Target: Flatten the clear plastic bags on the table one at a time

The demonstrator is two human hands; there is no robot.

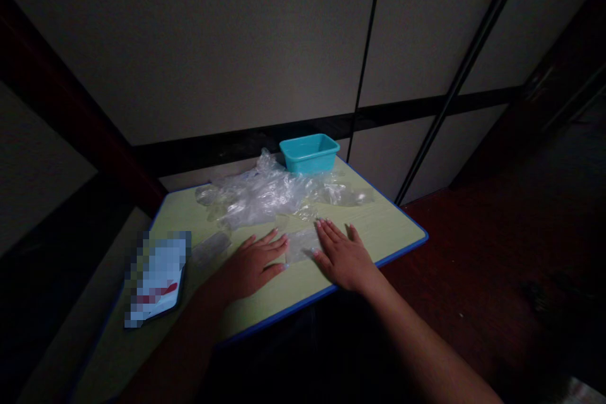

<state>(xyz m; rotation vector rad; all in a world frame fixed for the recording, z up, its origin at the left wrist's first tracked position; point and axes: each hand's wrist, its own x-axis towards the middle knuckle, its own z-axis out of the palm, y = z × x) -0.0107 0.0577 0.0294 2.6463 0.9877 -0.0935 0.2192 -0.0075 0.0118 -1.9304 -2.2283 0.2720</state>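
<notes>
A flat clear plastic piece [301,246] lies on the pale yellow-green table [258,312] between my two hands. My left hand [254,263] rests palm down with its fingers spread, the fingertips at the left edge of the plastic. On the other side, my right hand [344,255] lies palm down, fingers apart, its fingertips on the right part of the same piece. Another flat clear plastic piece [211,248] is left of my left hand. Beyond both hands spreads a crumpled heap of clear plastic [269,196].
An open turquoise basket [310,163] stands at the table's back edge, behind the plastic heap. A tablet or phone with a blurred bright screen [163,278] lies at the left. Panelled cabinet doors rise behind the table. Dark red floor shows at the right.
</notes>
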